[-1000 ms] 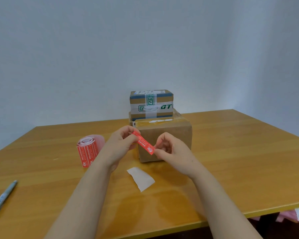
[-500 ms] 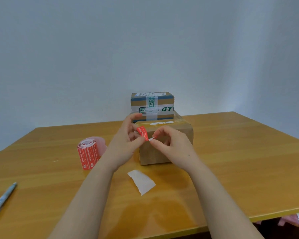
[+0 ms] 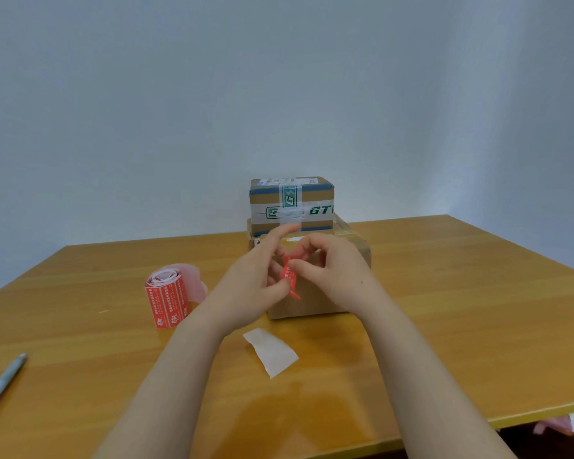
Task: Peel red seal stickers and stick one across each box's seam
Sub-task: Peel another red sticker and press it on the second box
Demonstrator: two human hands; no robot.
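Wooden table w/ a plain wall behind. Both my hands pinch a red seal sticker btwn fingertips, left hand and right hand close together, just in front of the plain brown box. Sticker roll sits left of it.

Your left hand and right hand pinched a red sticker together, held before a plain box on the wooden table.
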